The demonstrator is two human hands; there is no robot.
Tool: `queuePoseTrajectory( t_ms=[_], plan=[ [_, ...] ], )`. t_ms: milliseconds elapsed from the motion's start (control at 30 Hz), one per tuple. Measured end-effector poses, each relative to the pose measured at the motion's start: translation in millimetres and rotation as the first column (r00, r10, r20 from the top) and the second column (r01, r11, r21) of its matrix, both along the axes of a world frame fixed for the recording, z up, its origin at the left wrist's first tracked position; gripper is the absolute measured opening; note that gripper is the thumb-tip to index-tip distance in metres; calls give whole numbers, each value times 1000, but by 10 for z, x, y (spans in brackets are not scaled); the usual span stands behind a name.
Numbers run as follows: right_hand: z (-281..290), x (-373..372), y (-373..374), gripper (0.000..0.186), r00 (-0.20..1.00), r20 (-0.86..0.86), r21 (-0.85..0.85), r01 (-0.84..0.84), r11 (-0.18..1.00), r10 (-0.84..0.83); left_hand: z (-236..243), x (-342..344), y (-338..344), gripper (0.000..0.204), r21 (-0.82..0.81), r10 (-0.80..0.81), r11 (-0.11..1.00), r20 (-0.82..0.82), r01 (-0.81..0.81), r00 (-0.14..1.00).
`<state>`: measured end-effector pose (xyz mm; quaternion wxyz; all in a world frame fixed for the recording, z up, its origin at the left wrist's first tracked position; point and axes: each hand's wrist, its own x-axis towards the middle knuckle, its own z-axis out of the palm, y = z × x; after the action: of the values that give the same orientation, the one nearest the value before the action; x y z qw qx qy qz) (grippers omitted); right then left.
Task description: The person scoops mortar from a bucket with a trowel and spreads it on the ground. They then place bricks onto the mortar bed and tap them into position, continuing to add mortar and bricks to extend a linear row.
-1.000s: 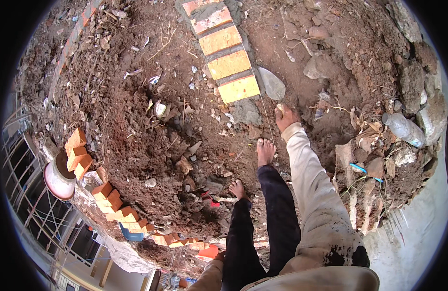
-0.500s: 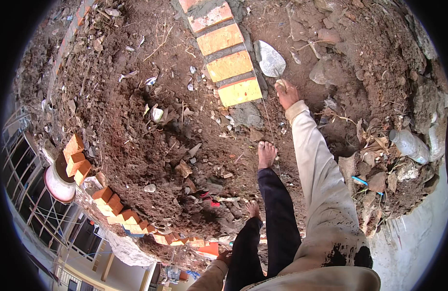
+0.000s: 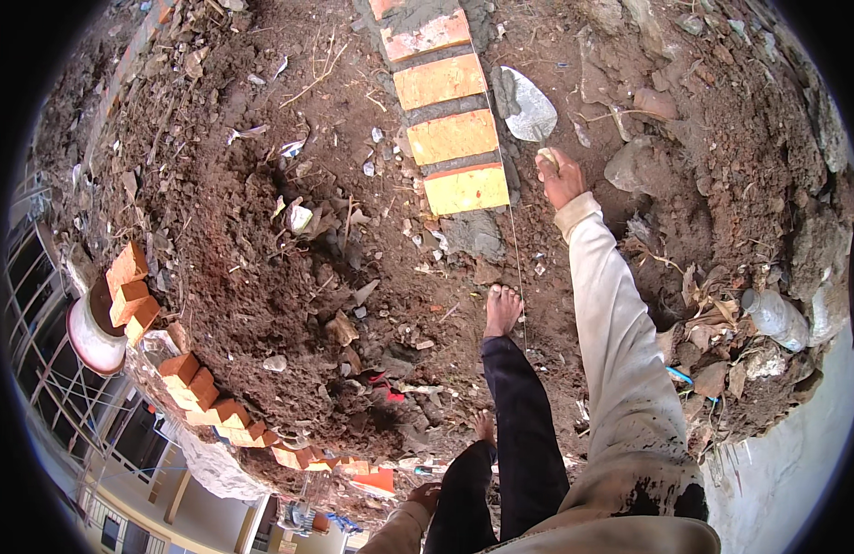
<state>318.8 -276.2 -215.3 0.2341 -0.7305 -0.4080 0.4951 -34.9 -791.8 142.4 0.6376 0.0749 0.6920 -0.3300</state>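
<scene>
My right hand [image 3: 561, 177] is closed around the handle of a trowel, whose pale, pointed metal blade [image 3: 532, 109] lies low over the soil. Grey mortar [image 3: 507, 92] shows along the blade's left edge. Left of the trowel runs a row of orange bricks, set with mortar between them; the nearest brick [image 3: 466, 189] has a yellowish top. A thin string [image 3: 514, 235] stretches along the row's right side toward my foot. My left hand [image 3: 427, 497] hangs low beside my left leg, its fingers mostly hidden in shadow.
Loose orange bricks [image 3: 200, 388] line the edge at lower left, beside a round pot-like vessel [image 3: 92, 337]. A plastic bottle [image 3: 775, 319] lies among debris at right. Wet mortar [image 3: 478, 235] sits before the row's near end. My bare foot [image 3: 503, 309] stands by the string.
The whole view has shifted a little. Against the bricks, my right hand and the trowel have moved slightly farther away from me along the row. My left hand stays low.
</scene>
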Motion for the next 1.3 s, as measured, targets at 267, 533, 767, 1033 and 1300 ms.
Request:
queuePoseTrajectory(
  t_ms=[267, 533, 767, 1033, 1300],
  plan=[
    [-160, -155, 494, 31, 992, 110, 181, -87, 980, 68, -51, -49, -244, 38, 46, 70, 997, 3, -70, 998],
    [-18, -156, 1092, 28, 995, 44, 2, 89, 996, -89, 75, -297, -694, 22, 151, -112, 983, 50, 103, 992],
    [-138, -402, 1545, 30, 971, 234, 146, 13, 989, -48, -290, -480, -1107, 29, 194, -90, 980, 199, 50, 976],
    [-75, -99, 1211, 30, 986, -123, -22, 114, 993, -116, -256, -413, -1280, 37, 280, -115, 960, 367, 8, 923],
    [-280, -246, 1439, 31, 977, 208, 221, -84, 972, 37, -257, -219, -567, 40, -10, 533, 838, -197, -545, 823]
  ],
)
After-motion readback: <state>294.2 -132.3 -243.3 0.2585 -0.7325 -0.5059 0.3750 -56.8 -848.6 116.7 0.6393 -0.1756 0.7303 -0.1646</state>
